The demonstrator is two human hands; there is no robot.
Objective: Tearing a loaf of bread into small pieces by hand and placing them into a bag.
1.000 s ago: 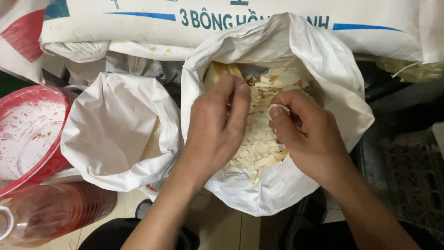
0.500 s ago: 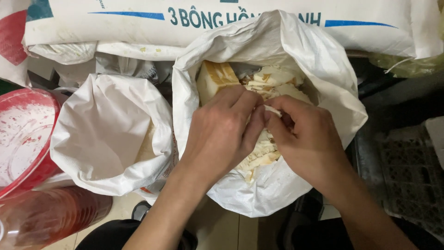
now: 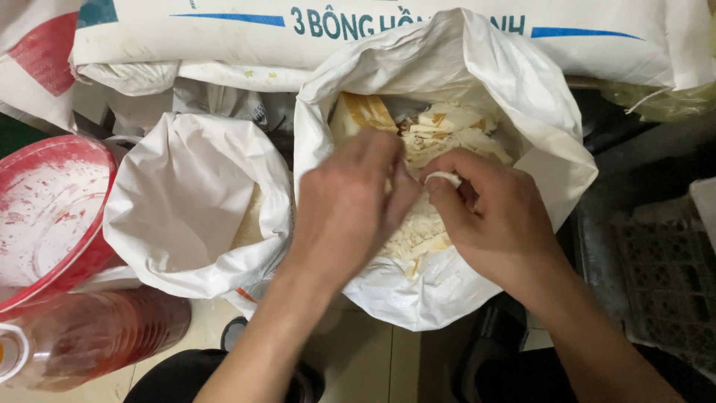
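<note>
Hands picking through pale flakes in an open sack

Fingers of both hands are meeting over the mouth of the right-hand white woven sack [image 3: 477, 67], which is standing open just right of a second rolled-down sack [image 3: 186, 201]. The left hand [image 3: 347, 213] is curling loosely, fingertips bent down and brushing the heap of pale, cream-coloured flakes [image 3: 447, 127] filling the sack; whether it is gripping anything underneath cannot be told. The right hand [image 3: 500, 220] is pinching a small white piece [image 3: 445, 177] between thumb and forefinger, just above the heap, the other fingers folding under.

Working well here, as a judgement, is a matter of keeping both hands low over the sack's mouth so loose bits are falling back inside, and of pinching lightly, since the flakes are looking thin and brittle. A red basin [image 3: 52, 216] is sitting at the far left edge, with a reddish plastic bottle [image 3: 97, 336] lying nearer, and a large printed sack [image 3: 186, 37] is lying across the far side.
</note>
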